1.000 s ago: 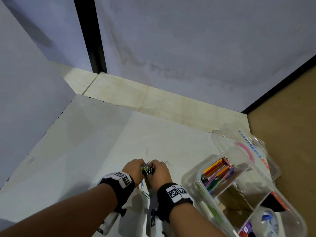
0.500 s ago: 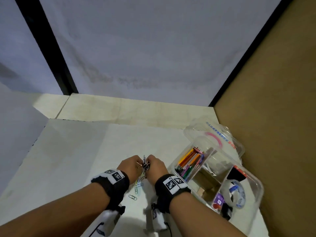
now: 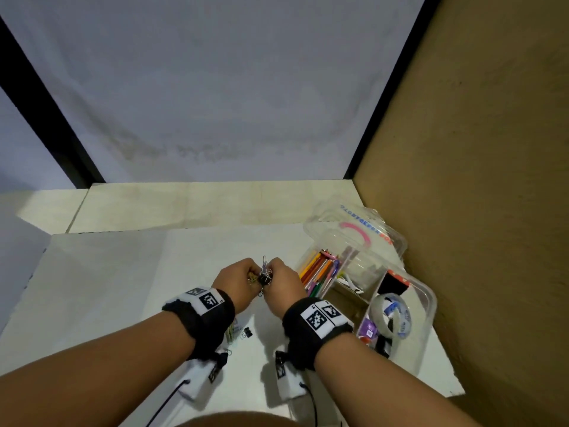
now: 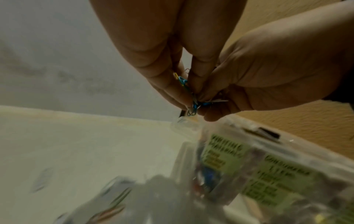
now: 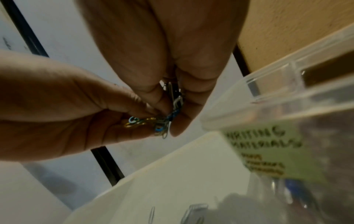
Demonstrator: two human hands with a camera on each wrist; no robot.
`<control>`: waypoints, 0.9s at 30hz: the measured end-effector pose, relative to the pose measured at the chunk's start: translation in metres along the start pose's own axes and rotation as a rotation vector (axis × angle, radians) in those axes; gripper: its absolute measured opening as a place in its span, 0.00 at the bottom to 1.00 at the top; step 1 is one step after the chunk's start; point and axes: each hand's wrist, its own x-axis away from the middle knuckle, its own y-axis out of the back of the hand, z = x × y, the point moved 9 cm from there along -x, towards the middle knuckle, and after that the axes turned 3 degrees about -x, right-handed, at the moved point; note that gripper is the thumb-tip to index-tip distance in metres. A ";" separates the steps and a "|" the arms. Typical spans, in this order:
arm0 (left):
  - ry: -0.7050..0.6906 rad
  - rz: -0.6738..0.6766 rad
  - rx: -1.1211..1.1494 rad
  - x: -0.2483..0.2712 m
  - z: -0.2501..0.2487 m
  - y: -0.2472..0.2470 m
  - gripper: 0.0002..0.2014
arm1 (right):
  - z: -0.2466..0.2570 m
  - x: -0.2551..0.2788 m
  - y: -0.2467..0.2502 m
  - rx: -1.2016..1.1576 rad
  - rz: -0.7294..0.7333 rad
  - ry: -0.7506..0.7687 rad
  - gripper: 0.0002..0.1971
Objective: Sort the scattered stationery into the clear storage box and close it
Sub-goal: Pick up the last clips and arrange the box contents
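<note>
Both forearms are bare. The left hand (image 3: 235, 277) and right hand (image 3: 284, 282) each wear a black wristband (image 3: 201, 322) carrying white tags with black square codes; beneath each wristband hangs a white camera block (image 3: 200, 379) with a black cable.

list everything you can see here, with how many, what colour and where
box: one, clear, open, right on table
lid: one, clear with pink arc, behind box
pencils: several, mixed colours, box's far-left compartment
tape: one roll, clear, box's near-right compartment
clips: a bunch, blue, yellow, silver, black, held between both hands
binder clip: one, black, on table near left wrist
table: one, white
left hand: grip pinching clips
right hand: grip pinching clips
</note>
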 end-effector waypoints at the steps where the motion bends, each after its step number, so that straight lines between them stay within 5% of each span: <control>1: -0.028 0.002 0.000 0.001 -0.012 0.000 0.08 | -0.003 0.003 0.010 -0.014 -0.028 -0.006 0.14; 12: -0.217 0.172 -0.049 0.007 -0.108 -0.061 0.11 | -0.070 0.046 0.086 -0.133 -0.192 -0.127 0.13; 27: -0.282 0.279 -0.232 0.008 -0.116 -0.112 0.15 | -0.132 0.046 0.075 0.042 -0.085 -0.259 0.19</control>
